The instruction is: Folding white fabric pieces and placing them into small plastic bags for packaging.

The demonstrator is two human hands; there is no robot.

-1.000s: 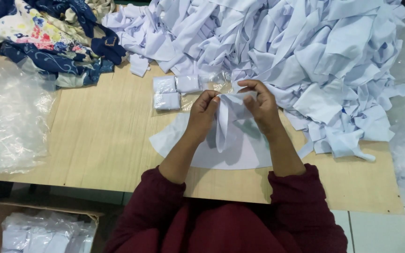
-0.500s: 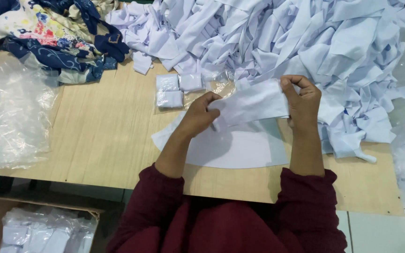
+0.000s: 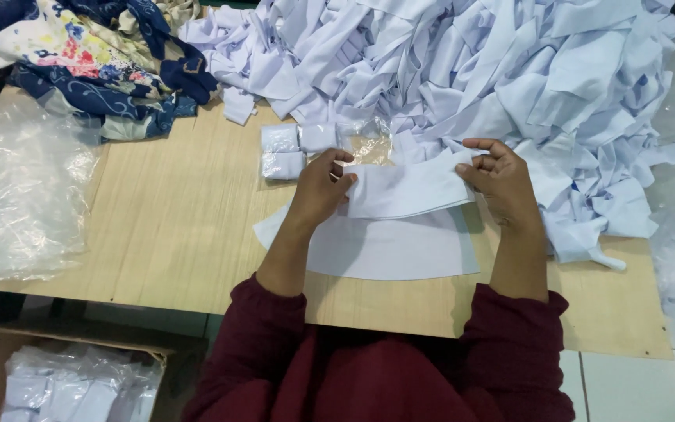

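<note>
Far left: clear plastic sheeting lay crumpled beside the floral fabric bundle.
Left hand: fingers pinched shut on one end of the white fabric strip.
Strip: stretched flat between both hands, just above the curved white piece on the wooden table.
Right hand: clamped on the other end, keeping it taut.
Behind: white fabric pile.

The white fabric strip — bunched upright between both hands a second ago — is now pulled out flat, the right hand having moved rightward from the left hand.
</note>
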